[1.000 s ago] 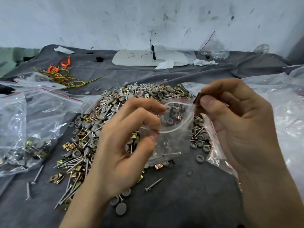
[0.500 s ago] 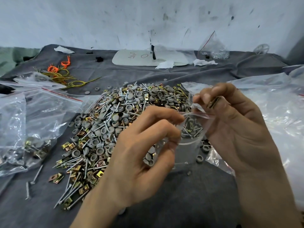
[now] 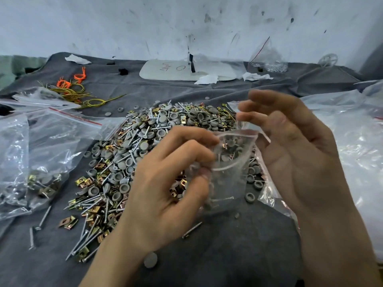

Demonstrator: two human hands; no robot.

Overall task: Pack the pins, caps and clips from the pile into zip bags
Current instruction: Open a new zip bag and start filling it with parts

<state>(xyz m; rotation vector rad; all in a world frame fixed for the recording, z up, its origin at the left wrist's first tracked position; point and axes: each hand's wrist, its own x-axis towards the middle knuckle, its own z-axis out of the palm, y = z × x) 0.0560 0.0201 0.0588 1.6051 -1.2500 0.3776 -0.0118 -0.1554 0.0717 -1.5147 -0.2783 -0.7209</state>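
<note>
Apparently the left hand (image 3: 165, 189) pinches the zip bag (image 3: 230, 162), contents blurred.

one left hand (image 3: 165, 195), one right hand (image 3: 296, 154), one small zip bag (image 3: 236, 175), one pile (image 3: 145, 137)

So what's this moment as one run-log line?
step: filling zip bag | left hand: pinches bag's rim | right hand: spread above bag mouth, blurred | pile: behind bag

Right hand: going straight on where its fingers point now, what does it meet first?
Probably the pile of pins, caps and clips: the fingers of the right hand point left, above the mouth of the zip bag. Its height over the pile is unclear, so it may pass above.
</note>
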